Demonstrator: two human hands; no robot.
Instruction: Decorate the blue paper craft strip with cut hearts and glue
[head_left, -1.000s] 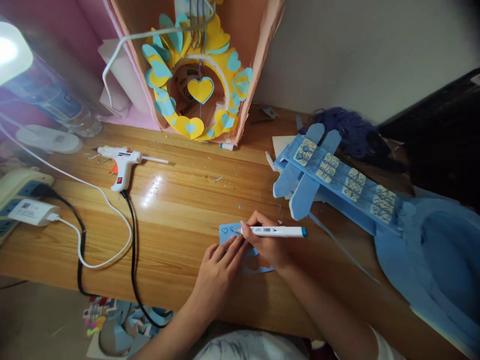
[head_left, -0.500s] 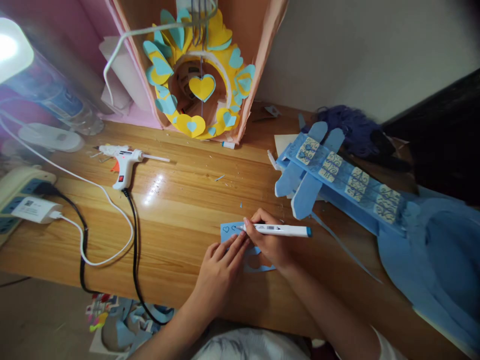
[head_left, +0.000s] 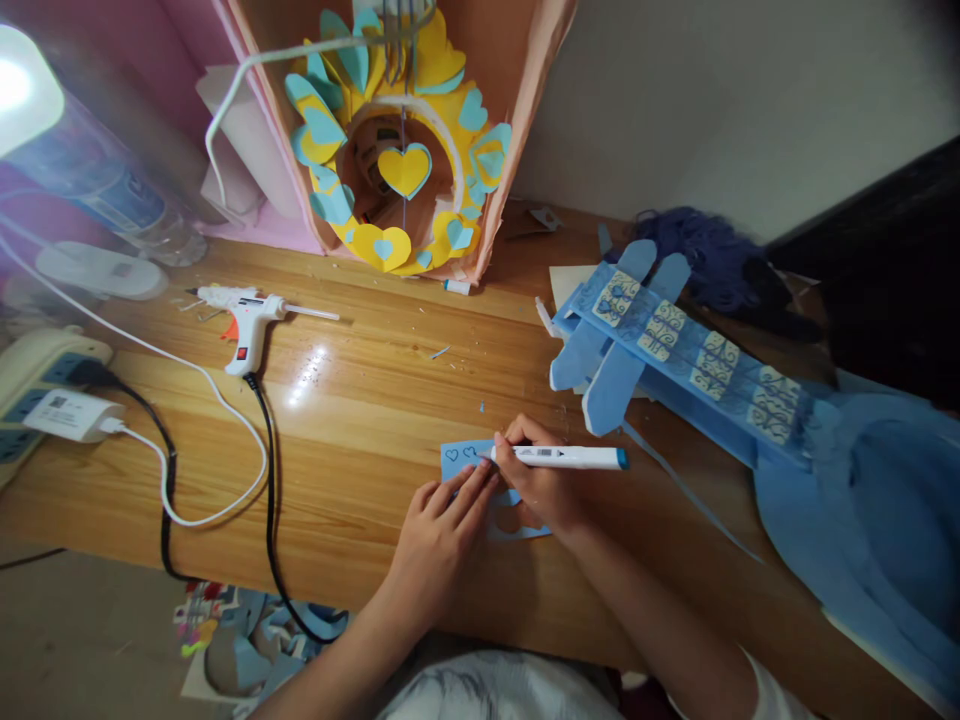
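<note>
A piece of blue paper (head_left: 454,449) with cut-out gaps lies on the wooden table. Two small hearts are drawn near its top edge, the second with its outline partly formed. My right hand (head_left: 541,480) grips a white marker (head_left: 574,457) with a blue end cap, its tip at the paper beside the second heart. My left hand (head_left: 442,530) lies flat with fingers stretched out, pressing the paper down. Part of the paper is hidden under both hands.
A white glue gun (head_left: 251,325) with a black cord lies at left, near a power strip (head_left: 45,390). Behind stands a box with a yellow heart wreath (head_left: 382,248). A blue craft guitar-like piece (head_left: 675,400) rests at right. Scraps (head_left: 259,650) sit below the table's front edge.
The marker in my right hand has shifted slightly right, and more of the second heart's outline shows. My left hand stays in place on the paper.
</note>
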